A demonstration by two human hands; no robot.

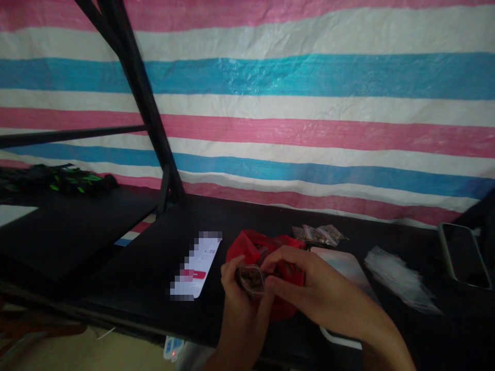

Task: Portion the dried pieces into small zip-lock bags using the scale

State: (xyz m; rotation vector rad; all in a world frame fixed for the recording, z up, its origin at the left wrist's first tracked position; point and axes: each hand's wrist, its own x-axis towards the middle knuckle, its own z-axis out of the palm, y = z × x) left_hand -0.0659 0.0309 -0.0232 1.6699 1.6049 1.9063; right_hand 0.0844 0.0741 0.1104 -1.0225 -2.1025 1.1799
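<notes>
My left hand (pixel 234 288) and my right hand (pixel 301 281) meet over the near edge of a black table (pixel 154 257). Together they pinch a small clear plastic bag (pixel 250 280) with dark brown bits inside. My left fingers curl round its left side. My right fingers press on its top. Directly behind the hands lies a crumpled red plastic bag (pixel 259 247), partly hidden by them. Beyond it rest small filled clear bags (pixel 319 234) near the back of the table.
A lit phone (pixel 197 265) lies left of my hands. A white flat object (pixel 348 268) sits under my right forearm. A stack of clear bags (pixel 400 278) and a dark phone (pixel 464 255) are at the right. A striped tarp (pixel 309 103) hangs behind; a black frame (pixel 143 98) stands left.
</notes>
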